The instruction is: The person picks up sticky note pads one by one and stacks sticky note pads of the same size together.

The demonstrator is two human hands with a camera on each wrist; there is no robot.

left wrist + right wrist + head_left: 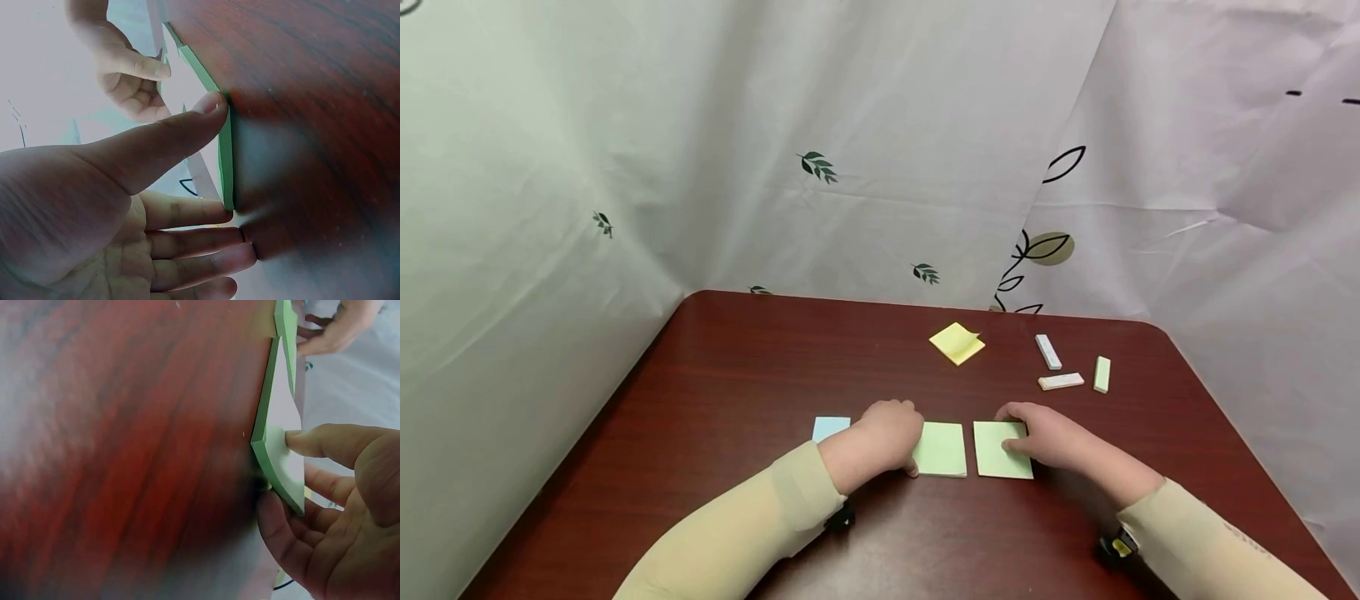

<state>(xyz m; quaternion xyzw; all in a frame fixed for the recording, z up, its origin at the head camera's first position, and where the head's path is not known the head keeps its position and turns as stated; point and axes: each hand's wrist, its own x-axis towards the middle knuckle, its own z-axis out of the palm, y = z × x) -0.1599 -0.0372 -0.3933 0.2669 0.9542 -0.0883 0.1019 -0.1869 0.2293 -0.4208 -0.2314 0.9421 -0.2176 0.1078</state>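
Pale sleeves (730,525) lie nearest; left hand (889,435), fingers extended, touches a green pad (943,450); right hand (1051,437) pinches a second pad (992,457), fingers beneath visible only from right wrist.

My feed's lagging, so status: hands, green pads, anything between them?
Left hand at left green pad's edge; right hand gripping right green pad. Both side by side, small gap. Nothing visible in the gap but table.

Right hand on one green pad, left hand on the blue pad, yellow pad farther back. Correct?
Not quite: the left hand is on the other green pad, as the head view shows; the blue pad lies to that pad's left. The right hand is on one green pad and the yellow pad is farther back.
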